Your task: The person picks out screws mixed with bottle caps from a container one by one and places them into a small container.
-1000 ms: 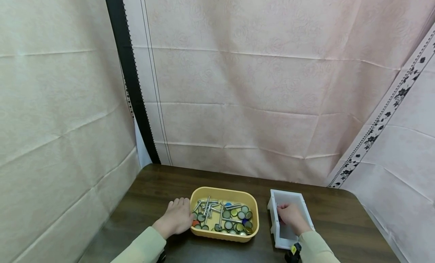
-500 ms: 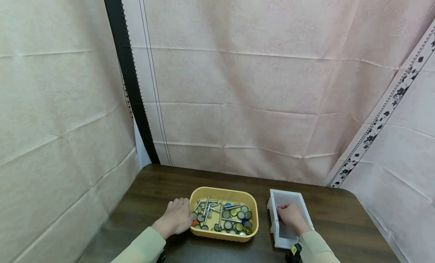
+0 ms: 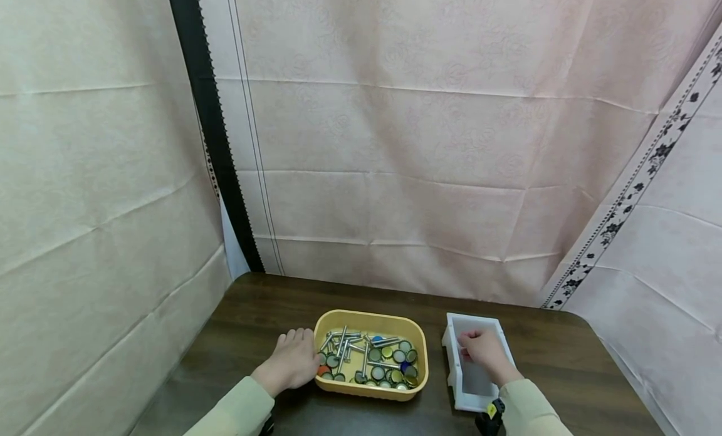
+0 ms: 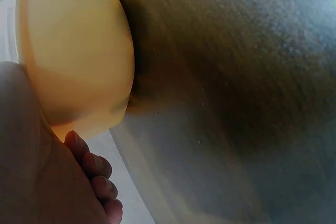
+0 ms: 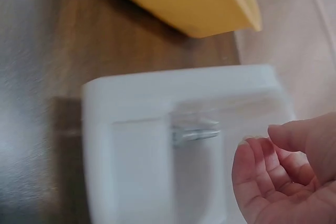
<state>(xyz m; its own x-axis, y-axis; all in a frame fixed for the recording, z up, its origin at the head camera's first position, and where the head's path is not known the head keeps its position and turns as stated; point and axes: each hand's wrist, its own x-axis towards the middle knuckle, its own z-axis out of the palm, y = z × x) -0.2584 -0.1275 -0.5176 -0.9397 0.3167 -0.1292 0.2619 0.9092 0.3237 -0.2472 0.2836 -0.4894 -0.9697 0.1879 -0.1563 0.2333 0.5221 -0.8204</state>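
Observation:
My left hand (image 3: 293, 359) lies along the left rim of a yellow plastic basket (image 3: 369, 393), fingers extended forward. In the left wrist view the basket's outer wall (image 4: 79, 40) is beside the fingertips (image 4: 97, 165). Metal bolts (image 3: 365, 359) and several bottle caps (image 3: 378, 373) in grey, gold, blue and orange fill the basket. Over a white bin (image 3: 468, 403) on the right hovers my right hand (image 3: 486, 351), its fingers loosely bent and nothing between thumb and fingertips. A silvery bolt (image 5: 197, 134) lies inside the bin, below the fingers.
Both containers stand on a dark wooden table (image 3: 254, 311), with a strip of tabletop between them. Pale cloth curtains (image 3: 383, 160) hang behind and at both sides. A black wrist strap (image 3: 489, 418) sits at the right sleeve.
My right hand has risen a little inside the bin, and its fingers have drawn back from the bin's floor. The left hand and the basket stay as they were.

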